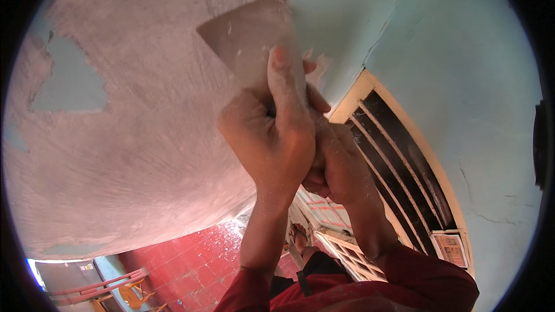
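Note:
A wide scraper [254, 32] with a flat, dusty blade is raised against the wall [156, 104]. My left hand [272, 127] is closed around the base of the blade, its thumb lying flat along the metal and its fingers mostly hidden behind. Lower down, my right hand [341, 159] is wrapped round the handle, which the two hands almost wholly cover. Most of the wall left of the blade is bare, greyish pink and streaked, with a patch of pale green paint [69, 78] on it. Green paint covers the surface right of the blade's upper corner.
On the right, a cream-framed window [399, 156] with dark gaps between bars is set in a green wall [480, 110] with cracks. Below lie red floor tiles [191, 266] with pale debris. A pink rail [98, 289] and an orange stool or chair [133, 294] stand lower left.

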Available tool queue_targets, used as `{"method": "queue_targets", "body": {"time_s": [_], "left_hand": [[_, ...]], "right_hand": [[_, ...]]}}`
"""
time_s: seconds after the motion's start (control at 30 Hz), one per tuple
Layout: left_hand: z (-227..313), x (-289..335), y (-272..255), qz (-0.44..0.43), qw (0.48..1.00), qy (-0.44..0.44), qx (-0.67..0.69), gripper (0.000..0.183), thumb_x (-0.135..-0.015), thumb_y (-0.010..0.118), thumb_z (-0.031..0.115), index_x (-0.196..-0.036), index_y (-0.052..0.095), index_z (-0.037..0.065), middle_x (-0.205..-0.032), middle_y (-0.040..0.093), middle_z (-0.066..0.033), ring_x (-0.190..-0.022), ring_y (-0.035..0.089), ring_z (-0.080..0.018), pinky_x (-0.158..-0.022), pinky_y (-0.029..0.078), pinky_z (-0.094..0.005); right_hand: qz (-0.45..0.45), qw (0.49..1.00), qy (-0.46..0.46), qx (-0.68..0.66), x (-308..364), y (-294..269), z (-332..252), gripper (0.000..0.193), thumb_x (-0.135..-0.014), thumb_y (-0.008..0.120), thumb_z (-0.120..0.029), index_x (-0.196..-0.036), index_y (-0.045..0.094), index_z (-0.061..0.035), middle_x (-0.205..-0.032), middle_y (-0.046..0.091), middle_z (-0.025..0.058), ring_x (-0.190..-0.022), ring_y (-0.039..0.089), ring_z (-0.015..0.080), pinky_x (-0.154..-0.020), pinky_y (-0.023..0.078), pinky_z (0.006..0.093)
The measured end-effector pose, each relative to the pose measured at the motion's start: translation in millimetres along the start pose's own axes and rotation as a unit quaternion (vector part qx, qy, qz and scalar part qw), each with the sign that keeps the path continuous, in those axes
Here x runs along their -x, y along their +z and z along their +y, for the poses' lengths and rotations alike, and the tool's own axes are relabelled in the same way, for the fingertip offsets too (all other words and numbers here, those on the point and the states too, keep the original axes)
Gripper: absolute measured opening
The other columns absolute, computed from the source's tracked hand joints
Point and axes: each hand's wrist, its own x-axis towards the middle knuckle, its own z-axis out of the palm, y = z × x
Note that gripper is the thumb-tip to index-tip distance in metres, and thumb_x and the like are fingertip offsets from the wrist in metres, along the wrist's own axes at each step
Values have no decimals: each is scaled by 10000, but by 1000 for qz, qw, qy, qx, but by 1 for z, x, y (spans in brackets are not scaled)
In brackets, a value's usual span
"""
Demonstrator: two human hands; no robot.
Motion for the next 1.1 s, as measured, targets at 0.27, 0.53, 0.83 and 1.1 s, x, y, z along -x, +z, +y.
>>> {"method": "queue_targets", "body": {"time_s": [0.27, 0.53, 0.83, 1.1], "left_hand": [[6, -3, 6, -9, 1000, 23, -9, 449, -1014, 542, 311, -834, 693, -71, -588, 610, -86, -496, 566, -112, -459, 387, -242], [21, -12, 11, -19, 999, 35, -9, 440, -1009, 545, 300, -822, 695, -69, -560, 597, -61, -497, 561, -98, -478, 390, -230], [32, -14, 14, -16, 1000, 13, 7, 317, -966, 566, 183, -800, 684, -59, -539, 603, -132, -515, 601, -138, -525, 464, -309], [37, -25, 23, -24, 997, 76, -15, 357, -983, 536, 196, -782, 674, -65, -551, 576, -108, -477, 561, -164, -483, 410, -285]], "right_hand": [[16, 1000, 1, 7, 2, 4, -12, 521, -1021, 446, -503, -724, 521, -82, -500, 339, -68, -390, 322, 40, -347, 218, 232], [13, 1000, 13, 19, 5, 9, -26, 492, -1018, 418, -478, -749, 538, -84, -492, 366, -48, -361, 315, 59, -336, 226, 228], [1, 1000, 13, 20, 6, 1, -29, 394, -987, 454, -466, -836, 580, -125, -478, 371, -42, -335, 290, 72, -334, 235, 227], [12, 1000, 9, -20, 7, 11, -42, 425, -997, 432, -513, -842, 583, -148, -463, 330, -48, -322, 254, 67, -314, 202, 218]]}}
